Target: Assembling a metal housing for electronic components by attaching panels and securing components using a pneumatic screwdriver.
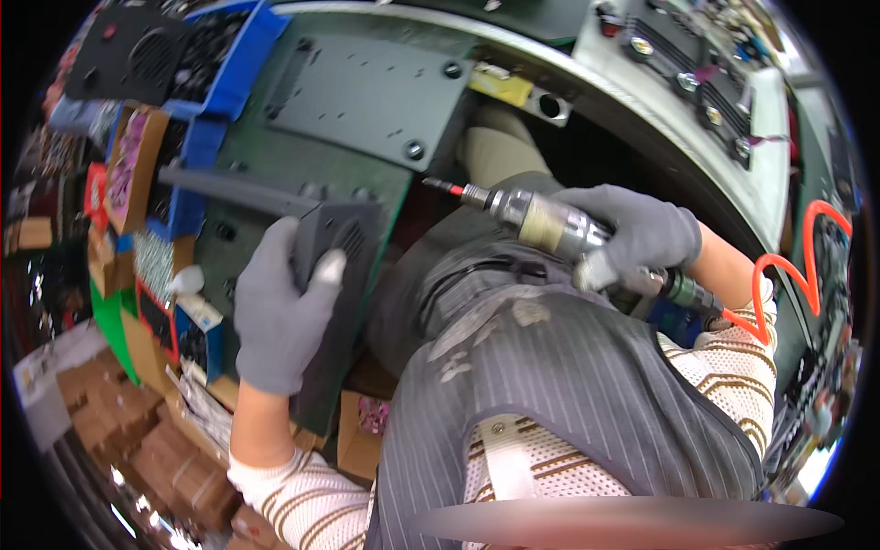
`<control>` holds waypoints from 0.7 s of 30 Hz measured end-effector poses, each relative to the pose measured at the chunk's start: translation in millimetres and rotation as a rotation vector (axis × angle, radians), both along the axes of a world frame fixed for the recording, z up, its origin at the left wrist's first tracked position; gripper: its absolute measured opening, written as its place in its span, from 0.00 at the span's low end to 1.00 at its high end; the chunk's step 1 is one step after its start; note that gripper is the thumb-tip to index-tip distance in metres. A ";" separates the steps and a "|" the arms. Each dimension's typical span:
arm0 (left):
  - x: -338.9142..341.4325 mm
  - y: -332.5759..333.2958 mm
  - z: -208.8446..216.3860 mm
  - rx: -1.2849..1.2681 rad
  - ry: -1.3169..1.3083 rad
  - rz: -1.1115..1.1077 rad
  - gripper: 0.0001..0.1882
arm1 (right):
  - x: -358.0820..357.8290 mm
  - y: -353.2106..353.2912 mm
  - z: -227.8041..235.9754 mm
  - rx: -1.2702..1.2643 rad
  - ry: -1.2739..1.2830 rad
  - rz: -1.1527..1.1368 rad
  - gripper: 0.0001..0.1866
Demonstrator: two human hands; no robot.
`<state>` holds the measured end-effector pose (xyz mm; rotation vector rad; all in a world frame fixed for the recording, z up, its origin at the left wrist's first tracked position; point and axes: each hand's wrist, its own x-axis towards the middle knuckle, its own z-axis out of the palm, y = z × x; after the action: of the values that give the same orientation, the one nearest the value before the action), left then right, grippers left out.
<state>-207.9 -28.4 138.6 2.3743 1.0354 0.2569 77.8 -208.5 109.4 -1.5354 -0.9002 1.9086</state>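
The person's left hand [280,312], in a grey glove, is clamped around a dark grey plastic housing [335,266] just left of the frame's centre, fingers wrapped over its near edge and the thumb pressed flat on the slotted grille face. The housing rests on the green mat [275,174] of the tabletop and stretches toward the lower middle of the frame, with a long dark bar [234,191] running off from its top toward the upper left.

The right hand [642,238], also gloved in grey, is closed tight around a pneumatic screwdriver [559,229] right of centre. The tool lies almost level across the person's lap, its thin bit with a red collar [446,188] pointing left at the housing but clearly apart from it. A coiled orange air hose [793,275] trails from the back of the tool up the right edge.

Judging by that gap, I would say the fastening on this part is not under way: the piece is gripped and steadied, the driver is only being brought across. No loose screw can be made out at the bit's tip. Another flat grey panel [367,92] with screws in its corners lies further up the tabletop in the upper middle.

Both forearms come in from the lower edge, the left wrist bent up over the housing, the right elbow tucked out to the side. Blue bins [225,64] of small parts sit in the upper left.
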 end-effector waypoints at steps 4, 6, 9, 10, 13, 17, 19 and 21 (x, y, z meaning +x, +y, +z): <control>-0.1 -0.2 -1.2 -0.097 -0.092 -0.006 0.18 | 46.5 -20.1 -18.7 -0.033 -0.164 -0.255 0.25; -0.7 1.3 -2.0 -0.100 -0.077 0.004 0.18 | 69.8 -23.2 -28.5 -0.188 -0.110 -0.345 0.20; -1.1 2.3 -2.7 -0.137 -0.041 0.046 0.19 | 92.4 -16.5 -44.3 -0.260 -0.109 -0.416 0.18; -0.8 2.1 -3.0 -0.126 -0.019 0.025 0.19 | 96.7 -11.7 -49.7 -0.277 -0.112 -0.442 0.19; -6.2 0.4 -1.6 -0.026 -0.012 -0.024 0.22 | 103.1 5.8 -63.8 -0.258 -0.102 -0.486 0.22; -47.5 -4.6 6.8 -0.172 -0.170 0.253 0.34 | 108.7 27.4 -77.7 -0.191 0.033 -0.459 0.24; -76.5 -2.9 -4.8 -0.160 -0.250 0.354 0.37 | 111.0 29.7 -83.3 -0.162 0.043 -0.447 0.24; -111.2 -7.7 -18.5 -0.289 -0.314 0.420 0.37 | 112.3 27.2 -89.7 -0.120 0.050 -0.435 0.24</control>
<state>-319.1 -36.1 120.1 1.7759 1.3057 0.5704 190.1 -181.2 19.7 -1.5886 -0.3913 1.6956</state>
